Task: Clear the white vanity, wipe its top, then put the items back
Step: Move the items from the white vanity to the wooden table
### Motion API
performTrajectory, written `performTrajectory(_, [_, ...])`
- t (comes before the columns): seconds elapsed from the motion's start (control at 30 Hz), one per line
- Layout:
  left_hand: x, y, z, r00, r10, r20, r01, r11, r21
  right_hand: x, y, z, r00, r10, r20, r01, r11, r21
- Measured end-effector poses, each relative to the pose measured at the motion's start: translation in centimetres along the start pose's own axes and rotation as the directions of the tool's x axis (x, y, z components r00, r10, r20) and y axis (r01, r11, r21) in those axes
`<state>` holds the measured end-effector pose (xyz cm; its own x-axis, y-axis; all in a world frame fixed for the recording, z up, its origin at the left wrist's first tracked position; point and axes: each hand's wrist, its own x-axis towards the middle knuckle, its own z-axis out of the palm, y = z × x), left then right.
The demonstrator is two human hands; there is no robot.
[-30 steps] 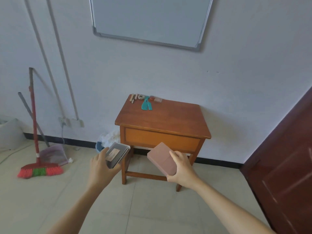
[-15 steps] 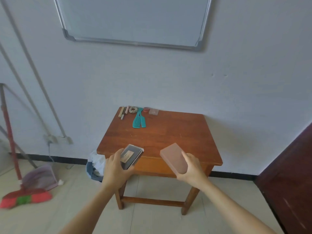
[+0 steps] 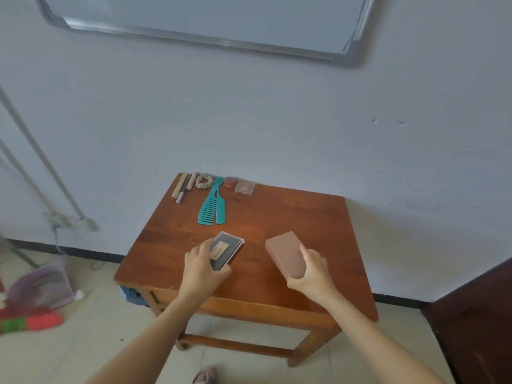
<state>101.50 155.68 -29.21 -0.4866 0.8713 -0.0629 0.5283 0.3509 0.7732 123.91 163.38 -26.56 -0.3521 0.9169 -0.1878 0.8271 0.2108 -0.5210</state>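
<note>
Starting off to the left of the left hand (image 3: pixel 203 268), down on the floor, there's a red and green broom head (image 3: pixel 30 322) and a pale dustpan (image 3: pixel 41 284), both pretty blurry.

The left hand is over the near part of the brown wooden worktop (image 3: pixel 304 217). It grips a flat dark case (image 3: pixel 225 252) with a small tan label on top: thumb on the near right edge, fingers curled round the left side. The case sticks out past the fingertips, angled up and to the right. Can't tell if its underside is actually touching the wood or just above it.

Well beyond that hand, along the back edge by the wall, there's a little row of stuff: a few slim sticks (image 3: pixel 181 187), a beige scrunchie (image 3: pixel 204 180), two teal combs (image 3: pixel 212 206) lying side by side with the teeth end towards the hand, a small red pot (image 3: pixel 230 182) and a clear pinkish compact (image 3: pixel 245 187).

The right hand (image 3: pixel 310 268) is level with the left one, with bare wood between them. It holds a plain pink box (image 3: pixel 286 253) by its near end, thumb on top at the right edge, fingers wrapped underneath. The box juts away from the hand up and to the left, tilted a bit, and looks lifted off the worktop.

Right of that hand, a dark brown door (image 3: pixel 476 314) fills the corner.
</note>
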Motion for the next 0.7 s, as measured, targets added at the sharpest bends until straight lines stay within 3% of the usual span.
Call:
performTrajectory(0.33, [14.1,3.8,6.2,0.988,0.067,0.141,-0.07,0.997,0.02,10.1,-0.6,-2.6,0.998,0.068,-0.009,-0.068,0.976,-0.207])
performTrajectory(0.53, [20.2,5.1,9.3,0.982,0.049,0.183,-0.063,0.995,0.076,14.1,-0.3,-2.3,0.984,0.175,-0.008,-0.174,0.971,-0.161])
performTrajectory(0.7, [22.1,5.8,11.7,0.992,-0.005,0.127,-0.009,0.994,0.109,16.7,0.6,-2.0,0.976,0.217,0.005,-0.213,0.961,-0.178])
